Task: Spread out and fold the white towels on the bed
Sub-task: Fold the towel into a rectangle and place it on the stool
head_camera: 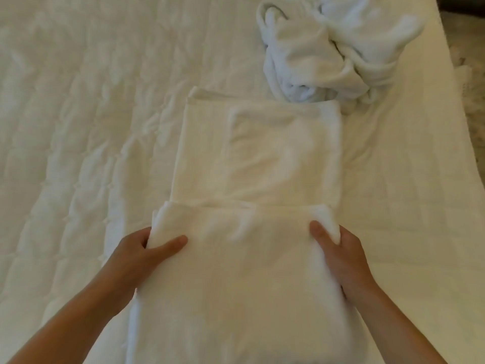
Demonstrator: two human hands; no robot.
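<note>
A white towel [236, 271] lies lengthwise on the bed in front of me, its near part doubled over into a thick fold. My left hand [141, 253] grips the fold's left edge, thumb on top and fingers underneath. My right hand [338, 256] grips the right edge in the same way. Beyond the fold the towel's far part [257, 153] lies flat, with a smaller square layer showing on it. A heap of crumpled white towels [328, 48] sits at the far right of the bed.
The bed [78, 127] has a white quilted cover that stretches wide to the left. Its right edge [446, 74] runs close to the crumpled heap, with dark floor beyond.
</note>
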